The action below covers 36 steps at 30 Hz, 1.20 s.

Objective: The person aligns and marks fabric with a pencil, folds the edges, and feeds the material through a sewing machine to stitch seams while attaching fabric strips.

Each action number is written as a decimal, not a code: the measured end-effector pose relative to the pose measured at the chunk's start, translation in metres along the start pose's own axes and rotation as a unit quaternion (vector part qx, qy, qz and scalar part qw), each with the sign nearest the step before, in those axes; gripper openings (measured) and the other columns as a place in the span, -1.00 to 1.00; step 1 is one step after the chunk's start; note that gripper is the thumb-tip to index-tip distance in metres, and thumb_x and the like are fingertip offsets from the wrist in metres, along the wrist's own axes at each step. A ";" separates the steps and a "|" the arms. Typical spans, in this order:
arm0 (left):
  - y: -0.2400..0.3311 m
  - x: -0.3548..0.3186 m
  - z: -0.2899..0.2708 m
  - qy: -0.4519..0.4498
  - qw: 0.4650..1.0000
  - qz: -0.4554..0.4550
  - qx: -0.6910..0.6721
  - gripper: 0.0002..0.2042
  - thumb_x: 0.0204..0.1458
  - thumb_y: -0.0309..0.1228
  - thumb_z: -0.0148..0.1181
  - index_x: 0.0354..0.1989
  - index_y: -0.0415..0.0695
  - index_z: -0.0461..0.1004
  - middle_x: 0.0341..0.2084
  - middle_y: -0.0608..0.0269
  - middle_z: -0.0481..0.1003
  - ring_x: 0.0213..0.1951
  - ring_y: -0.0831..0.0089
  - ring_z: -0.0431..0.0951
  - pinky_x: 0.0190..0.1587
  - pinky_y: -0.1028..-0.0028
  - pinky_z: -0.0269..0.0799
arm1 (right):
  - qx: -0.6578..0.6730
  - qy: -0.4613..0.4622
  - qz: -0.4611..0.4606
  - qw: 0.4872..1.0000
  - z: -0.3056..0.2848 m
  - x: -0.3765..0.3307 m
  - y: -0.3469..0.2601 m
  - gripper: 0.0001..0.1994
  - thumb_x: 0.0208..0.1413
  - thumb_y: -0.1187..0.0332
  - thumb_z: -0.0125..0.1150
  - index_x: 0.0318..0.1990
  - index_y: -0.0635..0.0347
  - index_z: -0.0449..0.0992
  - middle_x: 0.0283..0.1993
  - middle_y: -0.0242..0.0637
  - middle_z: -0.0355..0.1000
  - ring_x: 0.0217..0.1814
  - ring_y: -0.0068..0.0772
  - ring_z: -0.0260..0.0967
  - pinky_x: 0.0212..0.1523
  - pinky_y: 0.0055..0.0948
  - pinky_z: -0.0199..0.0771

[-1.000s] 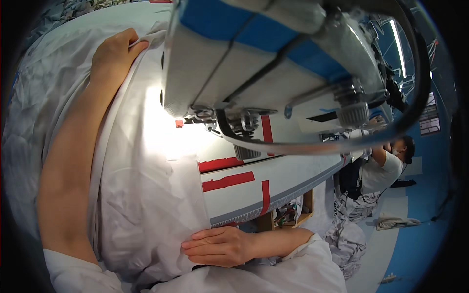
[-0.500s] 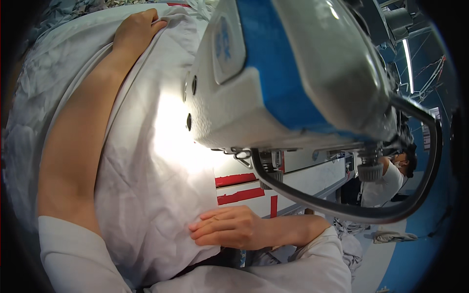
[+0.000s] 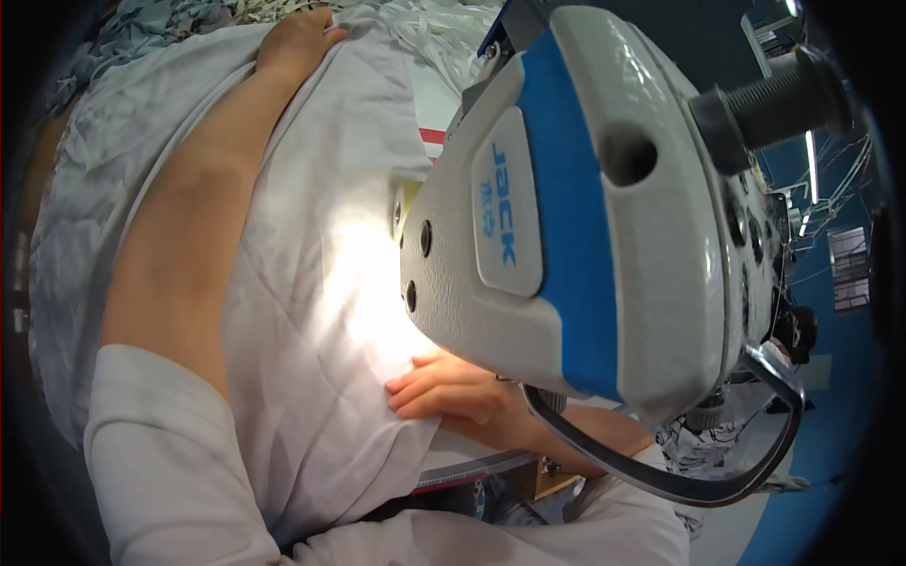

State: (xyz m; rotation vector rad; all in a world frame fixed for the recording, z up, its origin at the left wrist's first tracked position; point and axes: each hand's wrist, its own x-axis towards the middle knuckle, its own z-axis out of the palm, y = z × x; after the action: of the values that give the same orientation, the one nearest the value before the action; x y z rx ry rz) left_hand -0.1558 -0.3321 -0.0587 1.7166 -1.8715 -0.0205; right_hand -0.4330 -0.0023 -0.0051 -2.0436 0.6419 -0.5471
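The white cloth (image 3: 311,283) lies spread over the tabletop beside and under the sewing machine (image 3: 585,226), running in a long sheet from the far end of the machine down toward the person's lap. Its long axis follows the left forearm, so the cloth stretches lengthwise away from the person and passes along the machine's near face.

The right hand (image 3: 453,391) is the nearer one to the machine: it rests flat on the cloth just below the machine's head, fingers together and pointing toward the cloth's middle, pressing down rather than pinching. The needle itself is hidden behind the machine's housing, so how close the fingertips come to it cannot be told. The left hand (image 3: 297,42) lies well beyond the machine's far end, palm down with fingers loosely curled over the cloth; whether that grip pinches a fold cannot be told.

The cloth is thin, soft woven stuff, matte and lightly creased, glowing bright where the machine's lamp falls on it. The machine is hard, glossy and rounded, pale grey with a blue band, a dark threaded knob (image 3: 769,99) jutting from its upper side. A red strip (image 3: 432,136) marks the tabletop beyond the machine, and crumpled pale fabric (image 3: 104,141) lies heaped on the far side of the left arm from the machine.
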 end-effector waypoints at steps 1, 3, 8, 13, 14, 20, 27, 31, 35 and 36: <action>0.001 0.004 -0.002 -0.007 1.000 -0.005 -0.023 -0.58 0.10 -0.04 0.16 -0.14 -0.20 0.44 -0.21 -0.03 0.54 -0.11 0.17 0.54 -0.09 0.26 0.41 | -0.002 0.000 0.023 1.000 0.001 -0.001 0.002 -0.84 -0.01 0.50 0.29 -0.24 0.13 0.58 -0.11 -0.39 0.55 0.13 -0.42 0.45 0.25 -0.22 0.31; 0.009 -0.006 -0.023 -0.039 0.992 -0.021 -0.116 -0.56 0.11 -0.04 0.15 -0.10 -0.22 0.42 -0.15 -0.05 0.53 -0.06 0.18 0.52 -0.06 0.27 0.40 | -0.020 0.024 0.023 0.999 0.005 -0.004 0.009 -0.84 -0.02 0.52 0.28 -0.25 0.10 0.58 -0.10 -0.42 0.55 0.14 -0.43 0.44 0.25 -0.20 0.28; 0.039 -0.179 -0.151 -0.109 0.991 0.060 -0.058 -0.40 0.20 -0.16 0.00 0.30 -0.29 0.10 0.24 -0.13 0.21 0.29 0.05 0.18 0.31 0.28 0.07 | -0.050 0.071 0.014 0.996 0.009 -0.011 0.021 -0.80 -0.10 0.56 0.27 -0.28 0.09 0.56 -0.14 -0.45 0.56 0.08 -0.42 0.46 0.18 -0.18 0.35; -0.007 -0.400 -0.230 -0.123 0.979 0.100 0.129 -0.38 0.11 -0.25 0.11 0.28 -0.34 0.14 0.20 -0.14 0.28 0.24 -0.02 0.26 0.28 0.20 0.14 | -0.070 0.074 -0.014 0.995 0.010 0.000 0.014 -0.77 -0.20 0.58 0.29 -0.32 0.10 0.55 -0.18 -0.47 0.55 0.05 -0.43 0.48 0.15 -0.21 0.39; -0.021 -0.406 -0.233 -0.121 0.970 0.167 0.132 -0.46 0.13 -0.29 0.10 0.24 -0.32 0.22 0.14 -0.12 0.36 0.17 -0.02 0.34 0.22 0.22 0.24 | -0.057 0.092 -0.017 0.994 0.011 0.002 0.014 -0.77 -0.21 0.60 0.29 -0.33 0.10 0.55 -0.18 -0.46 0.55 0.04 -0.42 0.49 0.14 -0.22 0.40; -0.153 -0.174 -0.163 0.064 0.973 0.071 0.211 -0.64 0.19 -0.11 0.00 -0.02 -0.11 0.43 -0.24 -0.10 0.53 -0.17 -0.11 0.52 -0.18 0.09 0.42 | -0.034 0.129 0.010 0.991 0.021 -0.014 0.022 -0.78 -0.19 0.68 0.23 -0.34 0.21 0.53 -0.21 -0.30 0.55 -0.04 -0.31 0.52 0.15 -0.22 0.41; -0.150 -0.071 -0.084 0.035 0.982 0.056 0.178 -0.62 0.19 0.01 -0.07 -0.05 -0.01 0.39 -0.20 -0.20 0.52 -0.12 -0.19 0.50 -0.12 -0.04 0.40 | 0.303 0.069 0.212 0.927 0.116 0.010 -0.085 -0.34 0.24 0.01 -0.01 0.33 0.31 0.09 0.41 0.07 -0.03 0.48 0.00 -0.19 0.42 -0.12 -0.19; -0.031 -0.136 -0.139 -0.087 0.995 0.039 0.030 -0.39 0.20 -0.08 -0.04 0.29 -0.26 0.11 0.25 -0.24 0.18 0.27 -0.07 0.21 0.26 0.18 0.16 | 0.155 0.029 -0.014 0.987 0.150 0.025 -0.111 -0.34 0.24 0.01 0.00 0.31 0.35 0.11 0.42 0.13 -0.09 0.47 -0.02 -0.12 0.40 -0.19 -0.06; 0.040 -0.277 -0.185 -0.228 0.955 0.097 -0.160 -0.30 0.06 -0.21 0.11 0.37 -0.20 0.05 0.37 -0.03 0.05 0.40 0.11 0.00 0.40 0.28 -0.15 | 0.494 0.112 0.200 0.838 0.113 -0.040 -0.094 -0.67 0.16 0.24 0.22 -0.08 0.34 0.47 -0.07 -0.16 0.42 -0.13 -0.40 0.36 -0.17 -0.50 0.36; 0.037 -0.294 -0.196 -0.196 0.964 0.165 -0.073 -0.36 0.04 -0.35 0.09 0.35 -0.15 0.12 0.34 -0.02 0.11 0.38 0.10 0.06 0.38 0.27 -0.07 | 0.496 0.084 0.196 0.842 0.118 -0.055 -0.094 -0.71 0.12 0.32 0.28 -0.07 0.32 0.50 -0.07 -0.21 0.48 -0.12 -0.40 0.42 -0.13 -0.51 0.41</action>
State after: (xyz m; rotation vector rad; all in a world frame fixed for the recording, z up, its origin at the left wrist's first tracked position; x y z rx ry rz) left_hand -0.1083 0.0156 -0.0028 1.3517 -2.3588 -0.3822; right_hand -0.3832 0.1499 0.0096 -0.8630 0.6594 -0.6343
